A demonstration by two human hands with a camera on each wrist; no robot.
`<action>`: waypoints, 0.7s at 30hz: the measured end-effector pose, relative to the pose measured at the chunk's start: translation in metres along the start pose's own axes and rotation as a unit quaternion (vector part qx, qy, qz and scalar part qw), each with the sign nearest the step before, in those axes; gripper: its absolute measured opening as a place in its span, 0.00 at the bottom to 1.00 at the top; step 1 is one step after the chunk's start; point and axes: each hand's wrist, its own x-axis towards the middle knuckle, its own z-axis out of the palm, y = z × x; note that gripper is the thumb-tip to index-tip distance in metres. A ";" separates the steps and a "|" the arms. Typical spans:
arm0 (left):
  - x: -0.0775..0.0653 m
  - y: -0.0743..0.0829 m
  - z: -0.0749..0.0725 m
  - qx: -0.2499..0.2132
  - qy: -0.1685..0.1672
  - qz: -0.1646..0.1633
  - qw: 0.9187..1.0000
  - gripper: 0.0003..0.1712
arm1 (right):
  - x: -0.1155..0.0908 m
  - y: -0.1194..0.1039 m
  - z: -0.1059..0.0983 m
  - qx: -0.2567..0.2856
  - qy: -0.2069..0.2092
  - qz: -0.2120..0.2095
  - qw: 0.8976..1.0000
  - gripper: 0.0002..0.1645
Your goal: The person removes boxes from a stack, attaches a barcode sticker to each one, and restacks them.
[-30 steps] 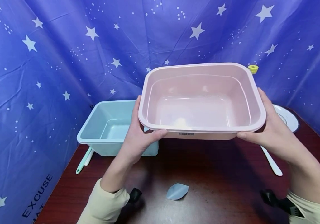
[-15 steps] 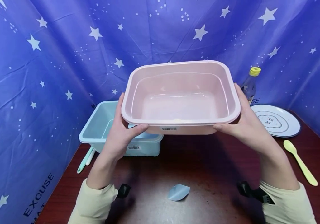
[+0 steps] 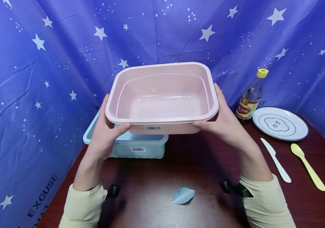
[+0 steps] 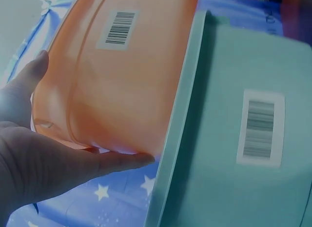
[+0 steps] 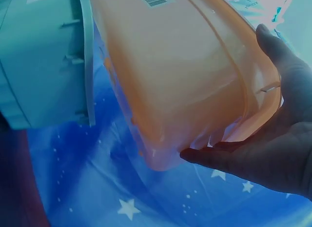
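Observation:
A pink plastic basin [image 3: 162, 107] is held up in the air, its inside tilted toward the head camera and a barcode label on its near wall. My left hand [image 3: 102, 136] grips its left end, thumb at the front rim and fingers along the side. At the opposite end my right hand [image 3: 228, 123] holds it the same way. Behind and below, a light blue basin [image 3: 139, 148] stands at the table's left, partly hidden by the pink one. In the left wrist view the pink basin's wall [image 4: 126, 80] shows orange beside the blue basin [image 4: 219, 178].
At the right stand a bottle with a yellow cap [image 3: 249, 99] and a white plate [image 3: 296, 129]. A white knife [image 3: 276, 161] and a yellow spoon [image 3: 307, 166] lie in front of them. A pale blue leaf-shaped piece [image 3: 183, 195] lies near the table's front. Starry curtains enclose the table.
Both hands have carried the pink basin leftward, over more of the blue basin in the head view. The bottle, plate, knife and spoon at the right have come into full sight.

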 end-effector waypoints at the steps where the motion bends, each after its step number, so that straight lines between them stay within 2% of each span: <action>1: 0.000 0.000 -0.003 0.000 0.002 -0.002 1.000 0.61 | 0.002 0.001 0.003 0.004 -0.004 -0.002 1.000 0.67; 9: 0.000 0.006 -0.027 -0.008 0.003 -0.017 1.000 0.60 | 0.016 0.010 0.024 0.036 -0.030 -0.020 0.999 0.66; 21: -0.003 0.010 -0.056 -0.029 0.001 -0.015 0.999 0.60 | 0.016 0.016 0.051 -0.012 -0.023 -0.021 0.999 0.68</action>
